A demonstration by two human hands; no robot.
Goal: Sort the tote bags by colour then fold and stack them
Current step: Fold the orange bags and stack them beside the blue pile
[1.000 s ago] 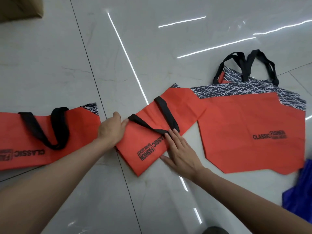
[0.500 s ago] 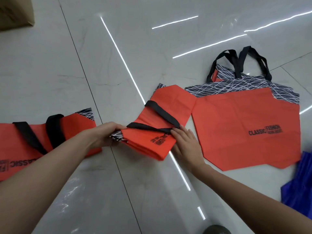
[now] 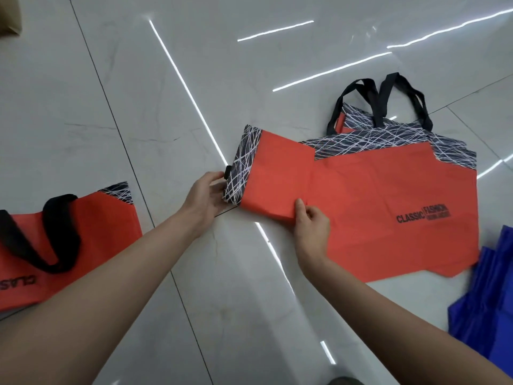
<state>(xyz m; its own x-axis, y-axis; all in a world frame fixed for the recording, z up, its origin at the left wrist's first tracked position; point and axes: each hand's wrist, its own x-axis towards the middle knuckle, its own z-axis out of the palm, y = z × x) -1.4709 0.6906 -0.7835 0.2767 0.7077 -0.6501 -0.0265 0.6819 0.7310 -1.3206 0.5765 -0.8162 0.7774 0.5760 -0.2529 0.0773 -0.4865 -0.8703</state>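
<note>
The folded red bag point(image 3: 280, 173) lies in the middle of the floor point(image 3: 138, 107), with its right edge overlapping the flat red bag point(image 3: 388, 218) beside it. The left hand point(image 3: 206, 194) grips the black-and-white patterned end, fingers curled under and thumb on top. The right hand point(image 3: 311, 220) pinches the near corner between thumb and fingers. This bag looks folded down to a compact packet, though not yet set on any stack.

Sorting seems partly done, with the reds on the floor in front and a blue bag point(image 3: 488, 295) off at the right edge. Much folding is left. The flat red bag is unfolded with its handles out, and a second may lie under it, though the layers are hard to separate. Another red bag point(image 3: 91, 232) lies well apart on the left, and the blue one is rumpled. No stack shows yet.
</note>
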